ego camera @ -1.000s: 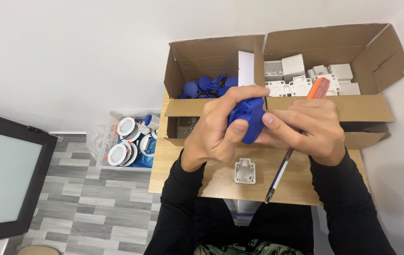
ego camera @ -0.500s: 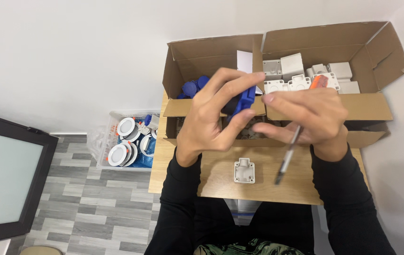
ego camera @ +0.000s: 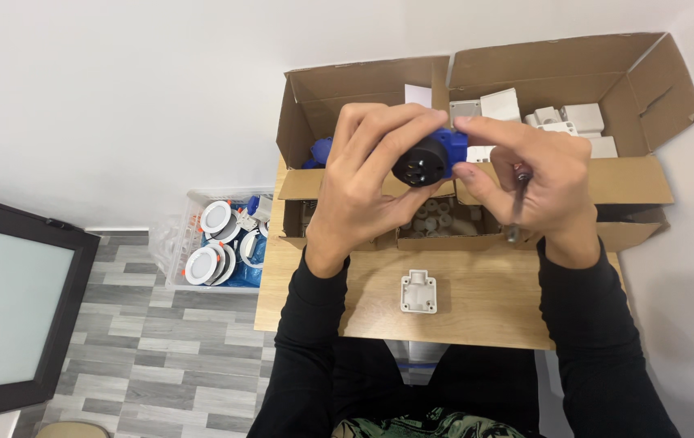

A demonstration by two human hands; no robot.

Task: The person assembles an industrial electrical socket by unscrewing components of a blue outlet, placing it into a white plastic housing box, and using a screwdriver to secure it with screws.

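My left hand (ego camera: 363, 182) grips a blue socket plug (ego camera: 431, 156) with a round black face showing several holes, held up over the small wooden table (ego camera: 477, 308). My right hand (ego camera: 530, 174) pinches the plug's blue end with thumb and forefinger, and its other fingers curl around a screwdriver (ego camera: 516, 203) that points down toward the table. A small white plastic housing (ego camera: 418, 292) lies on the table below both hands, untouched.
Two open cardboard boxes stand at the table's back: the left one (ego camera: 314, 105) holds blue parts, the right one (ego camera: 647, 105) white plastic parts. A shallow box of small pieces (ego camera: 436, 221) sits under my hands. A clear bin of round white lamps (ego camera: 217, 243) rests on the floor at left.
The plug has been turned so its black face points at me. My right hand has shifted onto the plug's end, and the screwdriver has swung from slanting across the table to hanging nearly upright.
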